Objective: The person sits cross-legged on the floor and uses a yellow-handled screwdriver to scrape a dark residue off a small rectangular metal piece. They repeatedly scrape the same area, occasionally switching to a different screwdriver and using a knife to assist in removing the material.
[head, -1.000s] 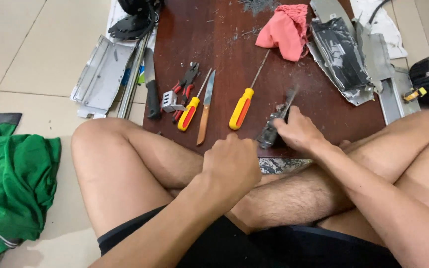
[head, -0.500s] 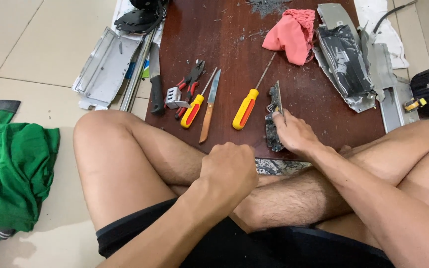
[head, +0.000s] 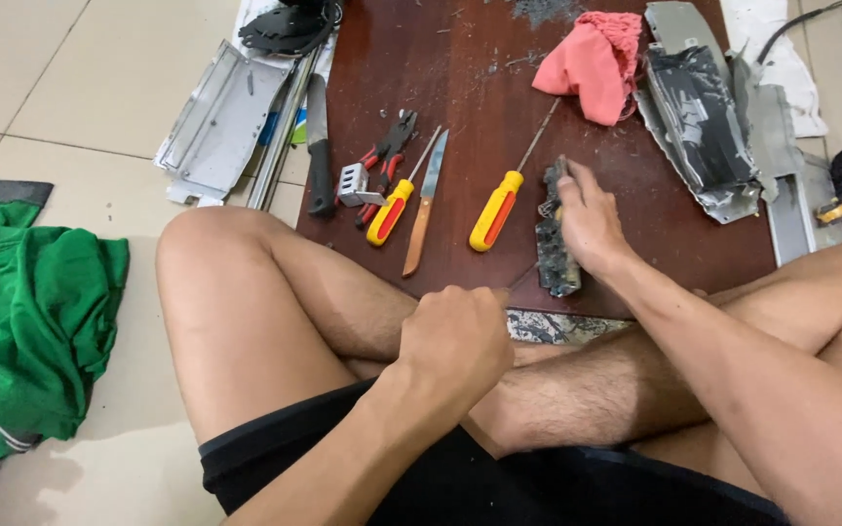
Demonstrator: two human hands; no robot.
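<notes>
I see the right hand [head: 587,219] grasping a dark circuit strip [head: 554,244] on the board [head: 479,68], the left hand [head: 452,341] clenched into 1 fist.

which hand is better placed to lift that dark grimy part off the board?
Right, probably. The right hand already rests on the dark part on the wooden board, fingers draped over its upper end. The left hand is a closed fist over the crossed legs, off the board and touching no tool.

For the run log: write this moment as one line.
right hand: resting on dark elongated part on brown board | left hand: closed fist on leg, contents unseen | nearby: yellow-handled screwdriver, knife, pink cloth
</notes>
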